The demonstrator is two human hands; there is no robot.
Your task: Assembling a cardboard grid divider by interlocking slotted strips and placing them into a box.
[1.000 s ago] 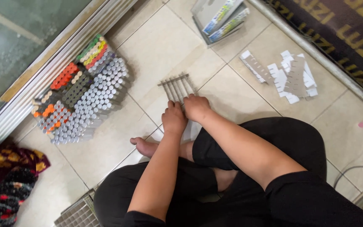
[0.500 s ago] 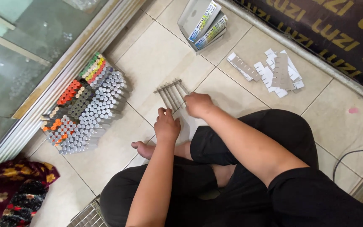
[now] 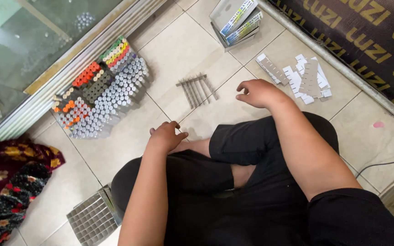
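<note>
Cream floor tiles (image 3: 183, 50) with dark grout lines fill my view, and I look down on a seated person in black clothes, legs folded. Nearest to me, a grey plastic grid tray (image 3: 92, 218) lies on the floor by the left knee, with a dark flowered cloth (image 3: 10, 182) further to that side. My left hand (image 3: 166, 135) rests over the bare foot, fingers loosely curled, holding nothing. My right hand (image 3: 258, 92) hovers just above the tile, fingers half bent and empty as well. Between the two hands and slightly beyond them lies a small bundle of thin grey metal rods (image 3: 197, 89), side by side on the tile, apart from both hands. Left of it sits a packed block of small tubes with white, orange, grey and coloured caps (image 3: 101, 91), against a metal door rail (image 3: 69, 75). Past the right hand, a scatter of white and grey card strips (image 3: 306, 77) lies flat. Farthest off, stacked flat cardboard boxes (image 3: 235, 20) rest near a dark patterned mat (image 3: 365, 41).
</note>
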